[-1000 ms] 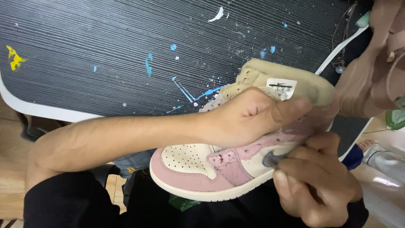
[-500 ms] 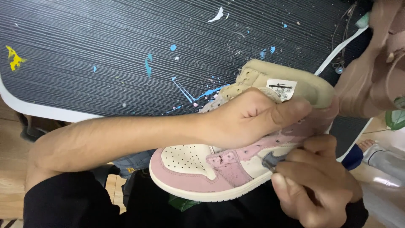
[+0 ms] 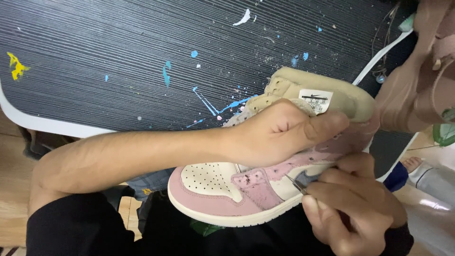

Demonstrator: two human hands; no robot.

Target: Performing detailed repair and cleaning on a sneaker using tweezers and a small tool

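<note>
You have one pink and cream shoe (image 3: 222,194) in your lap. Your left hand (image 3: 279,132) wraps closed around its ankle. Below it, your right hand (image 3: 350,208) pinches one thin brush (image 3: 295,182) against the shoe's side; its handle is hidden in your fingers.

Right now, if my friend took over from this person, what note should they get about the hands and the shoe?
Left hand: wrapped over the top of the pink and cream shoe, holding it on its side over the lap.
Right hand: pinching a thin brush, tip on the shoe's side panel.
Behind the shoe: a dark ribbed mat with blue, white and yellow paint splashes.
Done: pink covers the toe edge and the middle of the side.
Left: the cream toe and cream side patches show no pink; the far side is hidden.
</note>
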